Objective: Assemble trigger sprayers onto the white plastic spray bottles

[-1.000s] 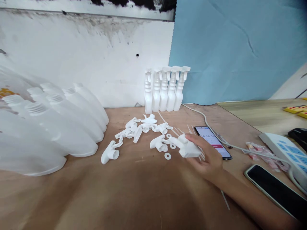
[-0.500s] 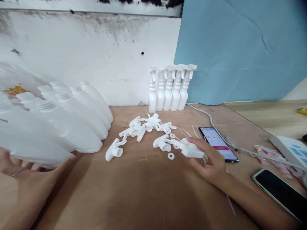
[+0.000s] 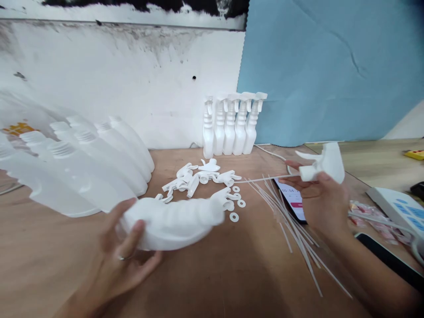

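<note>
Gripped bottle (image 3: 172,227) by wide end in left hand (image 3: 127,249), near, left of centre, neck (image 3: 217,214) toward right | clasped spray head (image 3: 327,165) in right hand (image 3: 326,207), at right, tube (image 3: 265,179) toward left | risked bending tube (thin, free-ended) against neck through tilted approach.

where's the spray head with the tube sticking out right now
In the head view, the spray head is right of centre in the right hand, its tube pointing left, the side where the left hand holds a bottle.
</note>
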`<state>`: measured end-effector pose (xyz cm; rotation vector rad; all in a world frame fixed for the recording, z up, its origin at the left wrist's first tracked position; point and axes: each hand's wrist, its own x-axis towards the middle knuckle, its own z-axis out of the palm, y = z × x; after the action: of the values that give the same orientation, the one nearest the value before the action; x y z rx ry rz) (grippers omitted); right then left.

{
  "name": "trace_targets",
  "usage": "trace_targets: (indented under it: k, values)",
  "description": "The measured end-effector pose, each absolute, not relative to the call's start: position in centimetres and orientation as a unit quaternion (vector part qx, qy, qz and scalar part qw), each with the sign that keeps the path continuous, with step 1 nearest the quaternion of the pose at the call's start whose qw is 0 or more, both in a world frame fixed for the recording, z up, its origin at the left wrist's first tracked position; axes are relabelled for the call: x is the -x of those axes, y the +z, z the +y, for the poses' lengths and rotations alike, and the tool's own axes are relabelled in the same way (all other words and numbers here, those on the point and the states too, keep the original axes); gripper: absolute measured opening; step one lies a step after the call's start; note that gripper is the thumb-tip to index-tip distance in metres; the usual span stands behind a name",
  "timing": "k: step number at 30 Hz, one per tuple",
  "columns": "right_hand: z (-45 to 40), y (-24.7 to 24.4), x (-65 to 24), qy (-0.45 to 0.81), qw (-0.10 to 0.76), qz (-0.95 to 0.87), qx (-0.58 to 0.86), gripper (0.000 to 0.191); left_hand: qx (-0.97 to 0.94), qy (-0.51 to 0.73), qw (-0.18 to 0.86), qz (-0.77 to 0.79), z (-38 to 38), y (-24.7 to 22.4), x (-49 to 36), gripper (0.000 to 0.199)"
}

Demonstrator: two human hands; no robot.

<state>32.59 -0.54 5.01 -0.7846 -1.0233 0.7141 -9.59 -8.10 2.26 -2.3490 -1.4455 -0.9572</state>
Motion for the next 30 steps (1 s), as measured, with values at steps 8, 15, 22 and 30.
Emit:
trace_targets:
  k: [8, 15, 22, 30]
  values:
    - [1.4, 5.1, -35.5, 0.473, 0.709, -0.369, 0.370, 0.023, 0.864, -0.232, 0.170, -0.414, -6.1, 4.0, 4.7, 0.084]
    - [-1.8, 8.2, -32.7, 0.328, 0.741, -0.483, 0.332, 0.028, 0.862, -0.115, 0.154, -0.468, -7.3, 4.1, 4.5, 0.066]
    - [-1.7, 8.2, -32.7, 0.353, 0.747, -0.445, 0.345, 0.032, 0.869, -0.077, 0.140, -0.468, -7.4, 3.7, 3.3, 0.072]
    - [0.4, 6.0, -34.0, 0.429, 0.736, -0.367, 0.373, 0.034, 0.887, -0.076, 0.121, -0.439, -6.8, 2.7, -1.8, 0.054]
